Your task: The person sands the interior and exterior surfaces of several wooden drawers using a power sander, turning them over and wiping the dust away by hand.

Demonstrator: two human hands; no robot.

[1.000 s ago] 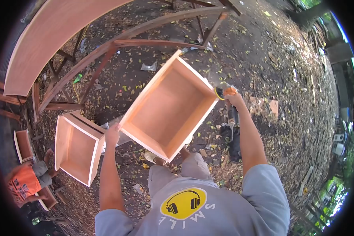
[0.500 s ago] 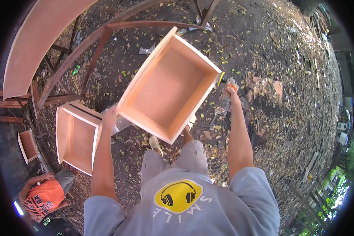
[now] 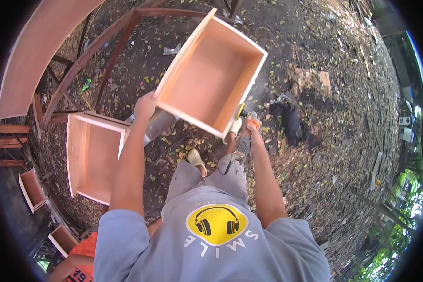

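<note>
A pale wooden drawer is held out in front of me, tilted, its open side toward me. My left hand is closed around its near left corner. In my right hand is an angle grinder with an orange and grey body. The grinder's yellow-edged disc is at the outside of the drawer's right wall, close to the near corner. A second wooden drawer stands on end to the left, partly hidden behind my left forearm.
Curved metal framing and a long curved panel stand at upper left. A person in an orange shirt is at lower left, near smaller drawers. Leaves cover the ground, with a dark cloth-like heap on the right.
My right hand has brought the grinder closer to me along the drawer's right wall. The drawer sits slightly higher in view. At lower left, the orange-shirted person appears closer.
</note>
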